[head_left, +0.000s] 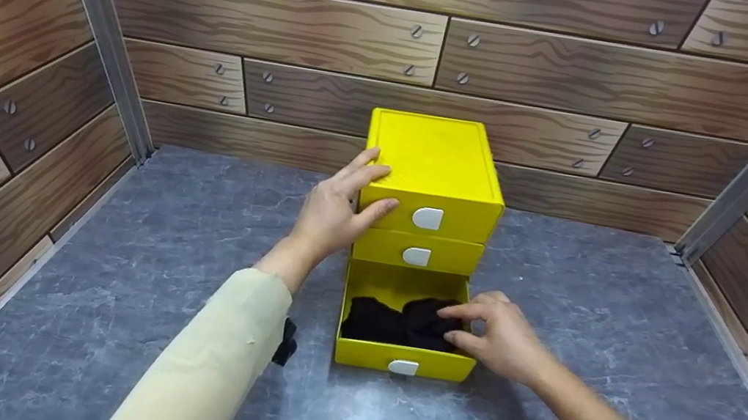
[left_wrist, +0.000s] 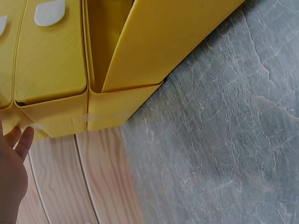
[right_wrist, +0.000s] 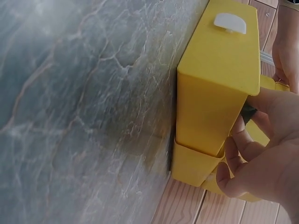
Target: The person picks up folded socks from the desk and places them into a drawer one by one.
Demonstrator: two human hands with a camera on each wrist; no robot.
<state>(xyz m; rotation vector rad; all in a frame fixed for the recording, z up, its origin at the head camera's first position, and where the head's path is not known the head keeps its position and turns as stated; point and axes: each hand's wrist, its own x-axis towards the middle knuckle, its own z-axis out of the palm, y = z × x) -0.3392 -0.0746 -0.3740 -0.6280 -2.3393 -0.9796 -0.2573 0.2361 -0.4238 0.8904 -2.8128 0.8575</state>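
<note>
A small yellow drawer cabinet point(head_left: 437, 156) stands with its bottom drawer point(head_left: 353, 352) pulled out. Folded black cloth point(head_left: 376, 321) lies in that drawer in two bunched parts. My left hand point(head_left: 336, 212) rests against the cabinet's upper left side, fingers over the top edge and thumb at the front. The right hand point(head_left: 500, 333) reaches over the drawer's right wall, with index finger and thumb apart at the cloth. In the right wrist view, a bit of dark cloth point(right_wrist: 248, 111) shows by the fingers; the fingertips inside are partly hidden by the drawer wall.
The upper two drawers, with white tabs point(head_left: 427, 218), are closed. Grey marbled surface point(head_left: 208, 230) lies under the cabinet. Wood-patterned panels point(head_left: 341, 35) stand behind and at both sides, with metal posts point(head_left: 112, 30) in the corners.
</note>
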